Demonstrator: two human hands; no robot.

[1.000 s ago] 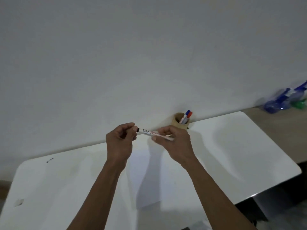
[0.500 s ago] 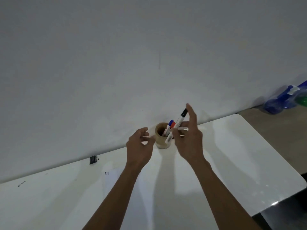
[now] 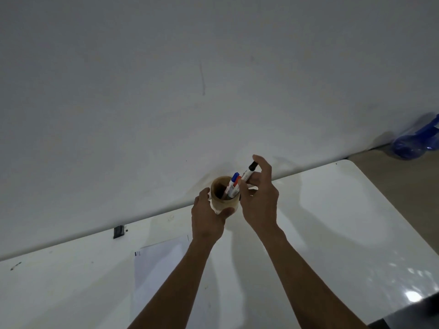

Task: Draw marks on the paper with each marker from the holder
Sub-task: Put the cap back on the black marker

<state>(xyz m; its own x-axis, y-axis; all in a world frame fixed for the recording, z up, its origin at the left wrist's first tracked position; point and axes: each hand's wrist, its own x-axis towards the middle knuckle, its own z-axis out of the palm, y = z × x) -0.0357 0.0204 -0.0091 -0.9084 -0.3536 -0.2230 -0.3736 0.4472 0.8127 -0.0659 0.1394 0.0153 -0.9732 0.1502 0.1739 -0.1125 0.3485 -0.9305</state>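
A black-capped marker (image 3: 249,171) is held in the right hand (image 3: 260,203), pinched between thumb and curled fingers at mid-barrel, with the index finger raised clear of it. The marker is tilted, cap end up, its lower end at the rim of the holder (image 3: 223,195), beside a blue-capped marker (image 3: 233,181) and a red-capped marker (image 3: 238,180) that stand inside. Whether its tip is already within the holder cannot be told.

The left hand (image 3: 207,216) is wrapped loosely around the holder's near side, thumb across the front wall; the holder is thereby steadied on the white table (image 3: 332,222), close to the wall. The paper (image 3: 159,260) lies flat on the table, nearer the person and to the left.

The markers are judged light, rigid and smooth-barrelled; a grip at mid-barrel is advised, since a grip at the cap may pull it loose. The holder is a short cylinder, tan and matt, apparently cardboard or wood; it is judged light and easily tipped, so support at its wall is warranted. The paper is thin and liable to slide on the glossy tabletop.
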